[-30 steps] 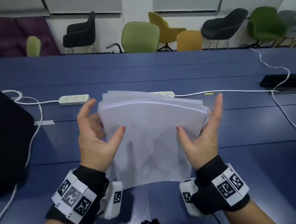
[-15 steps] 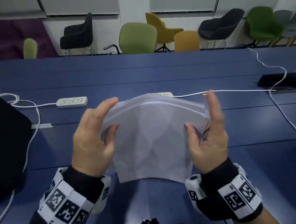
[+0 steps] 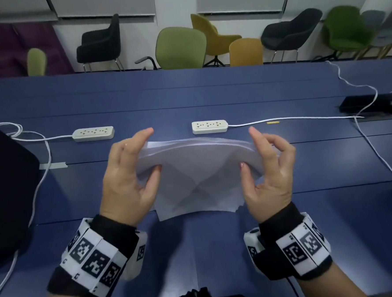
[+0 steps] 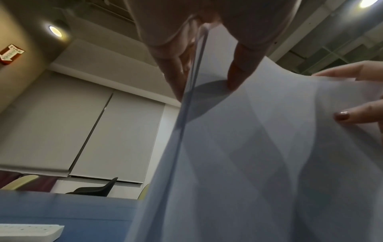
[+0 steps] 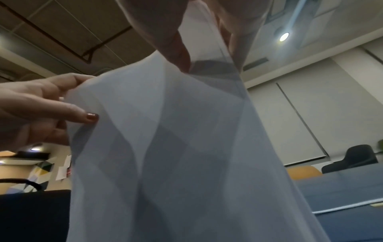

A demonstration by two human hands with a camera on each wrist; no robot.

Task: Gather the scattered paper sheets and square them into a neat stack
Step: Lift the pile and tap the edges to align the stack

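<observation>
A stack of white paper sheets (image 3: 199,178) stands on edge on the blue table (image 3: 187,91), its top bowed away from me. My left hand (image 3: 153,151) pinches the stack's left side, thumb in front and fingers behind. My right hand (image 3: 247,148) pinches the right side the same way. The sheet edges at the top and the lower right corner are uneven. In the left wrist view the paper (image 4: 248,163) fills the right half under my left fingers (image 4: 178,78). The right wrist view shows the paper (image 5: 186,147) below my right thumb (image 5: 174,49).
Two white power strips (image 3: 93,134) (image 3: 209,127) lie behind the stack, with white cables running left and right. A large black object (image 3: 5,194) sits at the left edge, a black device (image 3: 362,103) at the far right. Chairs (image 3: 181,48) stand beyond the table.
My fingers, spread beside the stack a second ago, have curled round its sides. The stack sits lower, and its top has bent away from me.
</observation>
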